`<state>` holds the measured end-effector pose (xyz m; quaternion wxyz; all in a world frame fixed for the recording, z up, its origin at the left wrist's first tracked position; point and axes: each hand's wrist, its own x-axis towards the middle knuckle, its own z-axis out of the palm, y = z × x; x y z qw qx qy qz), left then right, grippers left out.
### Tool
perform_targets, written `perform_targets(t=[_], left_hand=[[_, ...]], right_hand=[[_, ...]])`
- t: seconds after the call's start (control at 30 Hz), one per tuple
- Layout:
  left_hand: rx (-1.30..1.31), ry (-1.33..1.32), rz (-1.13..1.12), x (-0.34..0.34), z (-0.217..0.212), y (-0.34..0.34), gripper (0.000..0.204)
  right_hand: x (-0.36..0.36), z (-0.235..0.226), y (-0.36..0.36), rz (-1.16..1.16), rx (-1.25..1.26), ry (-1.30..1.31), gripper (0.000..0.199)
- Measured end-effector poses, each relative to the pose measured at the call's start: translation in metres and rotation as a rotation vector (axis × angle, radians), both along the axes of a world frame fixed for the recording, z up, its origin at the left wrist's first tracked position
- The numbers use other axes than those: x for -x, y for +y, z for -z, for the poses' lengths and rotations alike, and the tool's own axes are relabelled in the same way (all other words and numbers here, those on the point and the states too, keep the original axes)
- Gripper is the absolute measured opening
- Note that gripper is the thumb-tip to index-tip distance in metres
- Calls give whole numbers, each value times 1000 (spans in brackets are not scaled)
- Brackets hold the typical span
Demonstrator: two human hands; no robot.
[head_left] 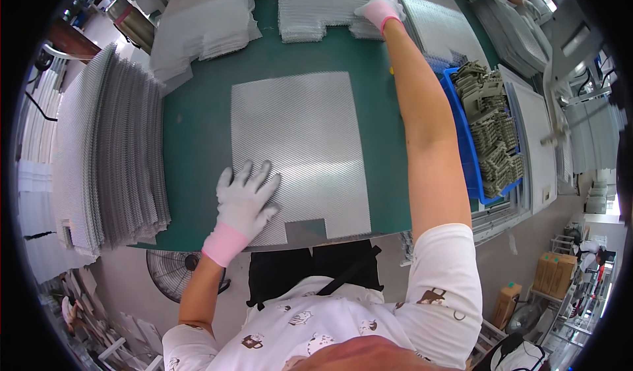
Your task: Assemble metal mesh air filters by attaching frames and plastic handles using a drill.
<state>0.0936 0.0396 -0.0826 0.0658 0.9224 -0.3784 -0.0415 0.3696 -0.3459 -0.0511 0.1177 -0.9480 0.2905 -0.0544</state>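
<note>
My left grip (247, 203) lies spread on the mesh sheet (300, 134), centre frame. My right grip (381, 10), at the mesh stack (320, 5), upper frame (pinching? I cannot tell), could skew it if edges snag.

Head-worn fisheye view, which looked steeply down onto a green worktable (198, 160).
The camera — the left one of a side-by-side pair — sat close above the table and faced down and slightly forward, with the person's own white shirt (333, 308) nearest at the bottom edge, the worktable across the middle, and straight edges bending toward the view's rim.
</note>
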Motion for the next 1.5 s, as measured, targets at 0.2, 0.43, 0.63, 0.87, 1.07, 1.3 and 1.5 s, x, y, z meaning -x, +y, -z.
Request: perform_targets(t=[0.2, 0.43, 0.63, 0.87, 1.07, 1.3, 1.5], left_hand=[[37, 13, -8, 6, 3, -3, 54], [102, -24, -35, -3, -4, -9, 55], [197, -113, -34, 1, 4, -9, 46], [864, -596, -344, -16, -27, 15, 51], [1255, 580, -423, -11, -44, 5, 43], [787, 231, -550, 15, 1, 11, 61], [680, 265, -584, 24, 16, 17, 66]], right_hand=[[5, 3, 5, 70, 49, -13, 70], [10, -60, -30, -465, -1325, -1126, 38], [29, -38, -43, -1138, -2051, -811, 23], [213, -35, 38, -570, -1495, -896, 31], [319, -8, 89, -433, -1317, -655, 33], [371, 34, 119, -247, -626, -363, 53], [380, 54, 122, -244, -648, -320, 53]])
